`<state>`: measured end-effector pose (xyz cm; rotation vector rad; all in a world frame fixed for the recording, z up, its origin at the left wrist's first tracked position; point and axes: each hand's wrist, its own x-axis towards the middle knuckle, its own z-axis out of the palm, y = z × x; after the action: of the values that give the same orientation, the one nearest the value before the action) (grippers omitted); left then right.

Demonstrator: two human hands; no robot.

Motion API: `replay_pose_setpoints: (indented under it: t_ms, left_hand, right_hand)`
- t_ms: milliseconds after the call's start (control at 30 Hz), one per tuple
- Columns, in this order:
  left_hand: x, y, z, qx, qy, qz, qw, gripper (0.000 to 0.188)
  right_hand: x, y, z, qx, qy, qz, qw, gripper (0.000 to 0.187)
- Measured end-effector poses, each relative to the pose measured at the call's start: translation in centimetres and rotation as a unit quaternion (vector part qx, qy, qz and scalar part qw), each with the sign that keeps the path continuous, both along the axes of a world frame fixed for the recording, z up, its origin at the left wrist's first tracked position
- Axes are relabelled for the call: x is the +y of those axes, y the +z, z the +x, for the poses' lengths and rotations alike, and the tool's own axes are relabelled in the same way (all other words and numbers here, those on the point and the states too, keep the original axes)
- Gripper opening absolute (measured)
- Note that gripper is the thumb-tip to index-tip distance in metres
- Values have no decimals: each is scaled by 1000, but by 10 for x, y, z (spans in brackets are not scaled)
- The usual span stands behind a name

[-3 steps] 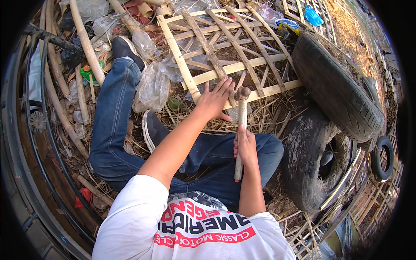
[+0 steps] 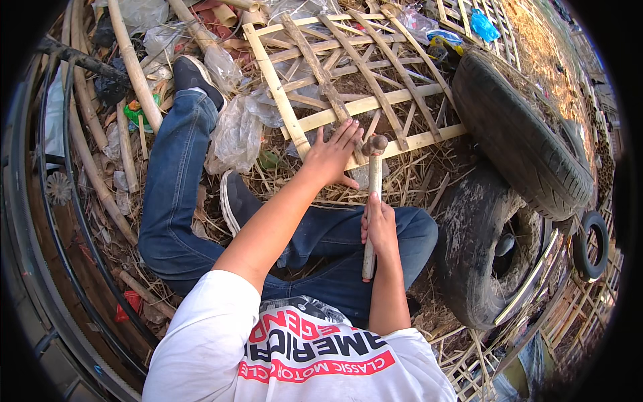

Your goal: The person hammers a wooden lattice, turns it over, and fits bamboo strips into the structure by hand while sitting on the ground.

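A lattice panel of split bamboo strips [image 2: 395, 99] lies on the littered ground in front of me. My left hand [image 2: 330, 155] rests on its near edge, fingers stretched out over a darker crossing strip. In my right hand [image 2: 380, 226] is a hammer [image 2: 375, 175], gripped around the middle of its pale handle. The rounded, rusty head is up beside the panel's near edge, just right of my left fingertips. The handle's end points back toward my body.
Two large worn tyres, one leaning [image 2: 522, 134] and one lower [image 2: 479, 248], stand to the right, with a smaller tyre [image 2: 591, 246] beyond. Bamboo poles [image 2: 134, 63], clear plastic bags [image 2: 236, 137] and dry scraps lie left. Black metal bars [image 2: 70, 194] curve along the left edge. My legs [image 2: 177, 181] are bent beneath my arms.
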<state>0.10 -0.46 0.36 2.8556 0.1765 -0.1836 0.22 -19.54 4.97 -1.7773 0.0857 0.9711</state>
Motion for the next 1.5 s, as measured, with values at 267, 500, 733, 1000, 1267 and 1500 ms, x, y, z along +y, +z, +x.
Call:
replay_pose_setpoints:
  t_ms: [267, 500, 733, 1000, 1267, 1500]
  left_hand:
    - [2, 1, 1, 13, 1, -3, 1000, 129]
    - [2, -9, -1, -46, -11, -16, 999, 127]
    - [2, -5, -2, -31, -5, -17, 999, 129]
    - [2, -1, 0, 18, 4, -2, 1000, 129]
    - [0, -1, 1, 8, 2, -3, 1000, 129]
    - [0, 0, 1, 3, 0, -2, 1000, 129]
  right_hand:
    - [3, 5, 1, -1, -1, -5, 1000, 50]
    - [0, 52, -7, -64, -19, 67, 995, 56]
    - [5, 30, -6, -78, -12, 52, 996, 51]
    - [3, -10, -4, -21, 5, -6, 1000, 52]
    - [1, -8, -2, -8, -10, -9, 1000, 54]
    - [1, -7, -1, -3, -7, -6, 1000, 55]
